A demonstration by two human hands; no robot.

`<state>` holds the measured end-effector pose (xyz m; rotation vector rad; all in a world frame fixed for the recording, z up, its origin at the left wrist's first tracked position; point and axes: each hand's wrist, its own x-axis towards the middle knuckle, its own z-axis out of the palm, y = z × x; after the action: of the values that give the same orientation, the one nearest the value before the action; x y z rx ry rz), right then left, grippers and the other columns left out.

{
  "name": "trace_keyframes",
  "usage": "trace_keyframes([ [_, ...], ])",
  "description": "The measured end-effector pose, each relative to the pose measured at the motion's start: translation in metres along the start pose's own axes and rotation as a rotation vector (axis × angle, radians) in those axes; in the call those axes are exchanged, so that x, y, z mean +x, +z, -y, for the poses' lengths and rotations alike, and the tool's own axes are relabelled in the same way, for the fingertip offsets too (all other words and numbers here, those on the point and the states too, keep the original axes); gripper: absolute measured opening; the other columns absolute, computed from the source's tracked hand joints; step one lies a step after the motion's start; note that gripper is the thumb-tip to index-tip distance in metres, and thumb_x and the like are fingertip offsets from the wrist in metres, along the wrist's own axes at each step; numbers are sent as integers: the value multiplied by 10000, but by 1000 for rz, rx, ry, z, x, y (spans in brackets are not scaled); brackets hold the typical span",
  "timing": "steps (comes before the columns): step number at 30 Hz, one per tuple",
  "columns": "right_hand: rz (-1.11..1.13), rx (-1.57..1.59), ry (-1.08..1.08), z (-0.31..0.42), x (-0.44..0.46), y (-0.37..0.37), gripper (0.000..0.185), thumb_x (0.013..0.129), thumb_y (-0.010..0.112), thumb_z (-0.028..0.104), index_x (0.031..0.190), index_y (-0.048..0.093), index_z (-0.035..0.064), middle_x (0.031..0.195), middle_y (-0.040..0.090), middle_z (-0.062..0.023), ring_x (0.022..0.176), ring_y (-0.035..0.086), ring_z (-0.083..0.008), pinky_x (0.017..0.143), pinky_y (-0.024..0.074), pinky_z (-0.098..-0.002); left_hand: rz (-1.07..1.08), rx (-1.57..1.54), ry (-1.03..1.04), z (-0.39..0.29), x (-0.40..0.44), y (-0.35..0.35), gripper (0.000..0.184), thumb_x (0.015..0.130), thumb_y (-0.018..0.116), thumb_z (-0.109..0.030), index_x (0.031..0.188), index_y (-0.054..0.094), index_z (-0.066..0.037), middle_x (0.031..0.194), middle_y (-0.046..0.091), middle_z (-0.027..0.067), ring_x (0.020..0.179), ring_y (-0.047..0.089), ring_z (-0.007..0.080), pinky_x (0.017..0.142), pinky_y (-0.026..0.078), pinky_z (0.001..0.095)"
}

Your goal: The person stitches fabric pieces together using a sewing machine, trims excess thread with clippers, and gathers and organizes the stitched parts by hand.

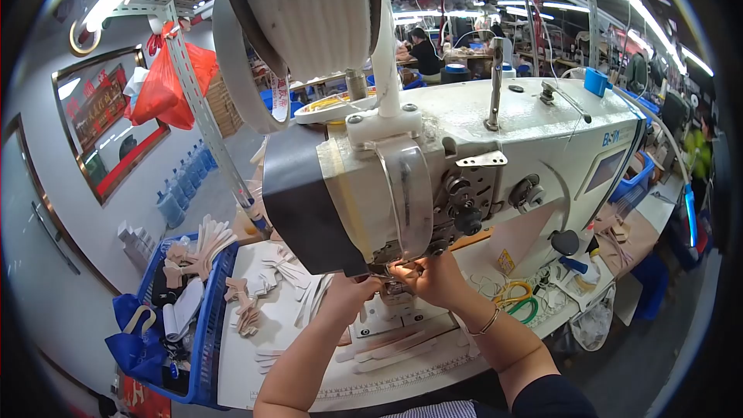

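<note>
Bends the fingers of left grip (354, 294) and right grip (435, 279) close together under the needle end of the sewing machine (457, 112), set over the middle of the surface (238, 368); cannot tell whether closed on thread, on cloth or on nothing. Seems busy with fine adjusting at the needle, possibly threading; probably calls for steady fingertips and a clear view there. Shows pale strips (398, 347) near the front edge, cut pieces (246, 317) toward the left edge, blue basket (203, 325) beside that edge.
</note>
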<state>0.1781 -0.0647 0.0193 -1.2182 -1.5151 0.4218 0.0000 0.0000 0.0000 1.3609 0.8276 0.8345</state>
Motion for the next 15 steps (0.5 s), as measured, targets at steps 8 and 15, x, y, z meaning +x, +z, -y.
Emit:
trace_keyframes([
  [8,-53,-441,-469,-8,-21,-16,267,701,763,213,903,660,71,791,622,-54,699,590,-252,617,466,-343,38,56,-213,-3,8,-7,13,818,584,-29,811,587,-19,726,495,-8,628,431,88,583,359,255],
  [15,10,-517,-486,-2,-25,-13,403,682,785,260,1045,649,151,923,612,-28,755,588,-223,665,475,-331,107,-180,-212,7,12,-11,38,801,605,-75,788,599,-39,663,501,-3,575,448,93,545,372,261],
])
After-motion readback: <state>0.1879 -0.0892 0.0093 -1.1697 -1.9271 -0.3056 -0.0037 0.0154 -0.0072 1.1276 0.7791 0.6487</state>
